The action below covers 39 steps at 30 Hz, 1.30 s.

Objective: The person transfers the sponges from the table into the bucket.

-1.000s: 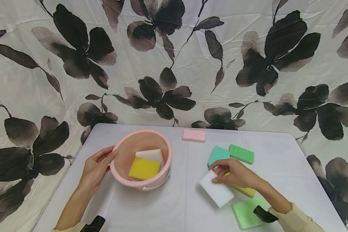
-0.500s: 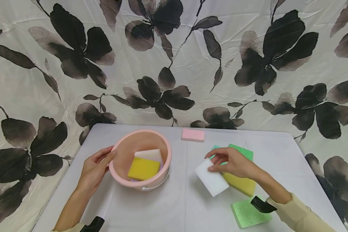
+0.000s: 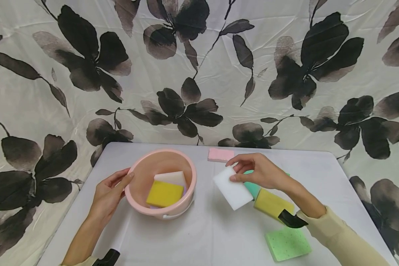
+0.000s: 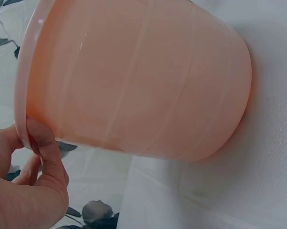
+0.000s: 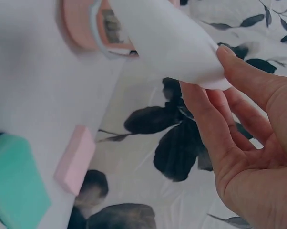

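A pink bucket with a white handle stands on the left of the table. My left hand pinches its rim between thumb and fingers, as the left wrist view also shows. Inside the bucket lie a yellow sponge and a white sponge, with a bit of purple beneath them. Between the thumb and fingers of my right hand is a white sponge, tilted and held above the table to the right of the bucket. In the right wrist view this sponge bends slightly at the pinch.
A pink sponge lies at the table's back edge. Under and beside my right arm are a teal sponge, a yellow sponge and a light green sponge. A darker green one is mostly hidden. A floral cloth hangs behind.
My right hand has lifted the white sponge and carried it leftward and away from me, toward the bucket. The yellow sponge beneath has come into view. The left hand and bucket stay put.
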Motion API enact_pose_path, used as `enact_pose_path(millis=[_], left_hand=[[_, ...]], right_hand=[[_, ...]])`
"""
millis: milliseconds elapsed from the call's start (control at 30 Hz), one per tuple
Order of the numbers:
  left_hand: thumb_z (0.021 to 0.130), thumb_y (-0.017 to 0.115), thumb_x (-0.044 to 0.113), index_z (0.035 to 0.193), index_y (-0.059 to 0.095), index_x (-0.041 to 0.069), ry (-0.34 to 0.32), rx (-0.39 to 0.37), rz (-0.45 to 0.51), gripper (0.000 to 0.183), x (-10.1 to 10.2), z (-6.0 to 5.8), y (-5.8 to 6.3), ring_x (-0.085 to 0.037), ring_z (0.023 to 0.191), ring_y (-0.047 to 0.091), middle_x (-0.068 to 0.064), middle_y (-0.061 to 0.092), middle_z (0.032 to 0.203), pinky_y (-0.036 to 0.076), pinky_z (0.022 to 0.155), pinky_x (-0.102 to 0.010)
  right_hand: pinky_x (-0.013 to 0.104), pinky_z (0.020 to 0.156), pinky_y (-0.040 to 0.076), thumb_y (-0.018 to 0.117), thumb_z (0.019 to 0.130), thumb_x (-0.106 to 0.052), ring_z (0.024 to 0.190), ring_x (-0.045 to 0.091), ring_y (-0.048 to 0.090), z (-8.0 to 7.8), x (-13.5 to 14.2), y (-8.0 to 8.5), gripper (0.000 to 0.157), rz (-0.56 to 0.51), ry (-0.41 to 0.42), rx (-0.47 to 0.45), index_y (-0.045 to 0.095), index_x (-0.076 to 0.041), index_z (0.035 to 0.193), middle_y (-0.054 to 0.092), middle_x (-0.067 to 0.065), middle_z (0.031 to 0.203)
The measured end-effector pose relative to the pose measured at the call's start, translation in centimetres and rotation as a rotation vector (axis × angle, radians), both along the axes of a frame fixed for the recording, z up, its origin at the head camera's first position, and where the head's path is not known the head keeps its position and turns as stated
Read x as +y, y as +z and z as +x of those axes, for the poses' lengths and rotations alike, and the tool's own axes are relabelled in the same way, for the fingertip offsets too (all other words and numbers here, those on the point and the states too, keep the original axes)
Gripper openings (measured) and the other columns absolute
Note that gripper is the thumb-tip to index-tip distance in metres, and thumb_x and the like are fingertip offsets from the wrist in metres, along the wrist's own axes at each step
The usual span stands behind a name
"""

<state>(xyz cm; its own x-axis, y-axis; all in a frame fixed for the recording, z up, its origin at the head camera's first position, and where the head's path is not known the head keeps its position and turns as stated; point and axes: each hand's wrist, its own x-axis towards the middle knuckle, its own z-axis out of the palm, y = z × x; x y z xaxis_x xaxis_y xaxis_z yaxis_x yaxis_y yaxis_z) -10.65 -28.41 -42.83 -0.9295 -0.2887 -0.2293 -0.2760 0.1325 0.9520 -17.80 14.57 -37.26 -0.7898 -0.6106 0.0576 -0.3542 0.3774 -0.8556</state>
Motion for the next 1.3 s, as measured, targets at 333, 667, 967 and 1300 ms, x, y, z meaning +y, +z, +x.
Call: enact_pose_path(millis=[333, 667, 967, 1300], left_hand=[[0.097, 0.07, 0.043, 0.149, 0.051, 0.007, -0.003, -0.004, -0.003, 0.066, 0.0, 0.0, 0.1, 0.0, 0.104, 0.063, -0.008, 0.052, 0.145, 0.055, 0.087, -0.015], [0.095, 0.072, 0.044, 0.148, 0.052, 0.008, 0.005, -0.006, 0.027, 0.067, -0.1, -0.1, -0.1, 0.0, 0.106, 0.063, -0.007, 0.053, 0.144, 0.055, 0.087, -0.016], [0.096, 0.072, 0.044, 0.149, 0.052, 0.009, 0.019, -0.027, 0.01, 0.067, -0.1, -0.1, 0.1, 0.001, 0.104, 0.063, -0.007, 0.053, 0.145, 0.055, 0.086, -0.015], [0.096, 0.072, 0.043, 0.148, 0.053, 0.007, 0.009, -0.011, 0.024, 0.066, -0.1, -0.1, 0.1, 0.002, 0.102, 0.064, -0.007, 0.053, 0.143, 0.056, 0.086, -0.016]], right_hand=[[0.033, 0.075, 0.062, 0.086, 0.085, -0.012, 0.088, 0.02, 0.073, -1.2, -2.2, 2.1, 0.038, -0.017, 0.008, 0.029, 0.072, -0.006, 0.12, 0.073, 0.005, 0.095], [0.032, 0.078, 0.061, 0.085, 0.086, -0.008, 0.087, 0.022, 0.072, -2.5, -4.9, 3.3, 0.039, -0.058, 0.03, 0.018, 0.072, -0.004, 0.123, 0.073, 0.007, 0.097], [0.035, 0.076, 0.063, 0.083, 0.087, -0.006, 0.084, 0.023, 0.072, -3.4, -7.6, 4.0, 0.037, -0.113, 0.067, -0.009, 0.072, -0.004, 0.123, 0.074, 0.008, 0.096], [0.04, 0.075, 0.064, 0.081, 0.087, -0.002, 0.082, 0.023, 0.072, -4.2, -10.6, 3.9, 0.037, -0.172, 0.105, -0.058, 0.071, 0.001, 0.123, 0.072, 0.011, 0.095]])
